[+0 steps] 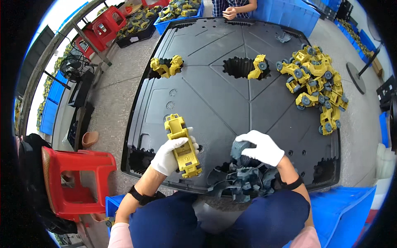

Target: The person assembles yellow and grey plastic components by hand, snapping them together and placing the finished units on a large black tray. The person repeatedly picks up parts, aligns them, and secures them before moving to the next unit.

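Note:
In a white glove, my left hand [167,158] is closed round a yellow toy truck body [182,144], its hollow side showing and its length slanting away from me. My right hand [264,148], also gloved in white, has thumb and fingers round a dark grey-blue plastic part [239,149]. Just below that hand, a heap of similar grey-blue parts [246,182] lies at the near edge of the black table [215,111]. The exact shape of the part in my right hand is partly hidden by the fingers.
Yellow toy trucks with grey wheels [316,78] are piled at the table's right. More yellow pieces [166,67] sit at the table's openings. A person's hand [230,13] shows at the far edge. Red stool [78,177] stands left; blue bin [343,211] lower right.

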The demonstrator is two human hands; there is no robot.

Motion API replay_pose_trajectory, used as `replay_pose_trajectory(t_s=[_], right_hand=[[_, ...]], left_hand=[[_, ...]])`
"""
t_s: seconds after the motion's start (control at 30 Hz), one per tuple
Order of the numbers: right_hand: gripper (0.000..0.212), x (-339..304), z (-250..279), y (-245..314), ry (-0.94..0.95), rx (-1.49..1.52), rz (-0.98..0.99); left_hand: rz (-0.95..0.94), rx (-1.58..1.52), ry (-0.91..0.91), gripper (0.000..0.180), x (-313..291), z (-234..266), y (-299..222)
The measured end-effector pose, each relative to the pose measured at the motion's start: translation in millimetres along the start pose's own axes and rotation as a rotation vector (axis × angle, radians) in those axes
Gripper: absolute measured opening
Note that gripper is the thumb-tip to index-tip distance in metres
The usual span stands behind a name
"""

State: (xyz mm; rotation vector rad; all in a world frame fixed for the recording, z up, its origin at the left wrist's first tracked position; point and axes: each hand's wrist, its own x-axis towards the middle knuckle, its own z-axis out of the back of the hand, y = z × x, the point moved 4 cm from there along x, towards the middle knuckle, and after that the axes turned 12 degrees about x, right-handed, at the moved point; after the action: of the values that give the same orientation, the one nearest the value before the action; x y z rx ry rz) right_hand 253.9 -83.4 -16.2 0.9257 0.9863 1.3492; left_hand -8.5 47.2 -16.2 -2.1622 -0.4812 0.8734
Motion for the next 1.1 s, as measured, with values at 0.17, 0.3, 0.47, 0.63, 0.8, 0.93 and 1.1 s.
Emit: replay_pose_trajectory(t_s=[0.17,0.3,0.47,0.63,0.8,0.93,1.1], right_hand=[[0.041,-8,42,-46,-0.27,0.542,-0.163],[0.038,-9,78,-71,-0.416,0.346,-0.111],[0.039,-15,68,-18,-0.857,-0.569,-0.163],[0.024,-5,66,-36,-0.655,-0.273,-0.14],[0.044,-2,78,-44,-0.664,-0.639,-0.066],[0.058,-11,66,-19,-0.706,-0.507,-0.471],[0.059,-16,61,-40,-0.631,-0.553,-0.723]], left_hand=[[0.052,0.056,0.079,0.059,8,-8,12],[0.072,0.131,0.122,0.061,16,-15,20],[0.076,0.194,0.145,0.063,20,-13,29],[0.087,0.219,0.138,0.064,23,-19,31],[0.076,0.251,0.168,0.065,23,-27,31],[0.074,0.149,0.194,0.067,21,-26,28],[0.092,-0.049,0.276,0.066,30,-38,29]])
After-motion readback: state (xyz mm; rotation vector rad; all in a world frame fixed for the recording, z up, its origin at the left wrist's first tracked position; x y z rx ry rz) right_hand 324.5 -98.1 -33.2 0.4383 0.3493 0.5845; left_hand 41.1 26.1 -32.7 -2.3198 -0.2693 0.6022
